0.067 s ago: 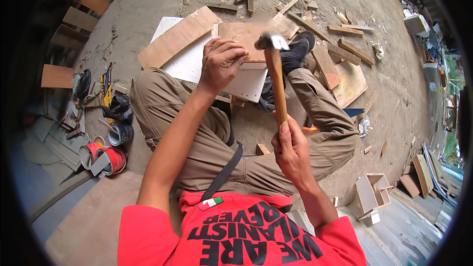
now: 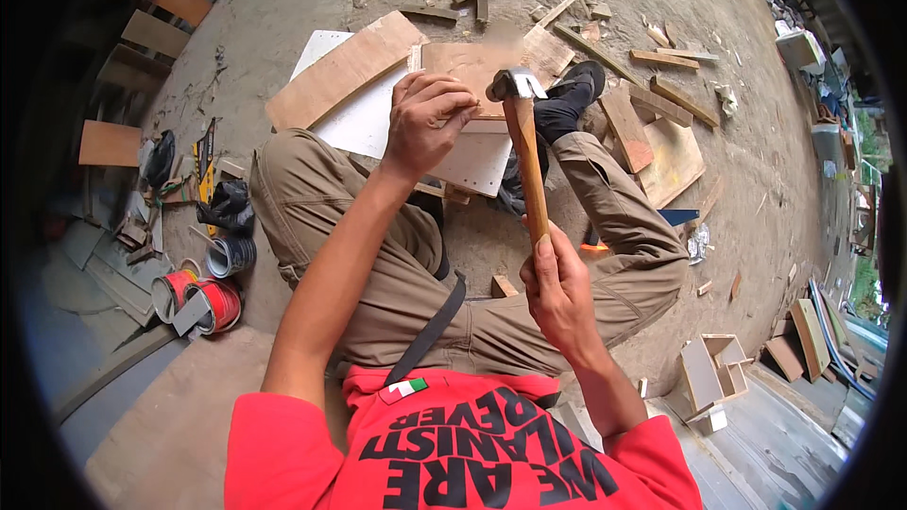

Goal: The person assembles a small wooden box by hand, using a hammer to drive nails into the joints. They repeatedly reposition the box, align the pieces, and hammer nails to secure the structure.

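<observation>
My right hand [image 2: 559, 279] is wrapped round the wooden handle of a claw hammer [image 2: 529, 165], whose metal head is raised near the plywood piece. My left hand [image 2: 427, 125] is pinched at the near edge of that plywood piece [image 2: 463, 61]; whatever sits between its fingertips is too small to name. Beneath the plywood lies a white panel [image 2: 472, 165] with small holes along its edge. A longer plywood board [image 2: 345, 71] rests at an angle on the white panel, left of the piece under my left hand.
Wood offcuts [image 2: 661, 99] litter the ground ahead and to the right. Red cans [image 2: 219, 307] and a black bag [image 2: 227, 206] stand at the left, near a yellow-and-black saw [image 2: 204, 165]. A small compartmented wooden box [image 2: 715, 368] sits at lower right. My bent legs frame the work.
The hammer head has shifted slightly left and looks sharper than before. My left hand keeps its pinch in the same place.
</observation>
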`<state>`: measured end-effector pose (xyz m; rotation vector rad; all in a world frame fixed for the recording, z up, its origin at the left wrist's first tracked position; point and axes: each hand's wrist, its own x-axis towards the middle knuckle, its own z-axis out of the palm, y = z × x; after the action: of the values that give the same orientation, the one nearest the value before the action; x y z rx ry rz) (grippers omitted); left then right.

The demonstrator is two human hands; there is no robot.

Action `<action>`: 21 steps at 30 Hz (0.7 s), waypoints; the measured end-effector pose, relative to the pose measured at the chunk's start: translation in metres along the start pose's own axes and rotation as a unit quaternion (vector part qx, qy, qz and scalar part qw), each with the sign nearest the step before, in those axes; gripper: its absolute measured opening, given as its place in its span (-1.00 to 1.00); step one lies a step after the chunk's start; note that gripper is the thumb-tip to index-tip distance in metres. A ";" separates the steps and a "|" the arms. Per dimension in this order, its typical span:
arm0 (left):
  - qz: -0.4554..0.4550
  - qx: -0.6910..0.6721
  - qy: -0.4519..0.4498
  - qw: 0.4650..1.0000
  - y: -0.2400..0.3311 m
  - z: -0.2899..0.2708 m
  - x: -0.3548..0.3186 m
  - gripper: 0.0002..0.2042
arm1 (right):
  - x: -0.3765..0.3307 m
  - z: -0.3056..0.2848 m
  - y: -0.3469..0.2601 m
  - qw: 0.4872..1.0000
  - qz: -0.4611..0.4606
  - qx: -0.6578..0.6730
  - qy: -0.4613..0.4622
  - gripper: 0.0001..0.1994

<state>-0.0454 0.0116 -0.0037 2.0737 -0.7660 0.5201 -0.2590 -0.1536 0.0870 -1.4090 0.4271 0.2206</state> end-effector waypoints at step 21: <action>-0.003 0.003 0.002 1.000 -0.002 0.000 -0.003 -0.91 | -0.016 0.007 -0.015 0.989 -0.100 -0.107 -0.023 -0.52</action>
<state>-0.0462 0.0135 -0.0070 2.0801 -0.7562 0.5238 -0.2665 -0.1478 0.1078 -1.6428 0.2257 0.1376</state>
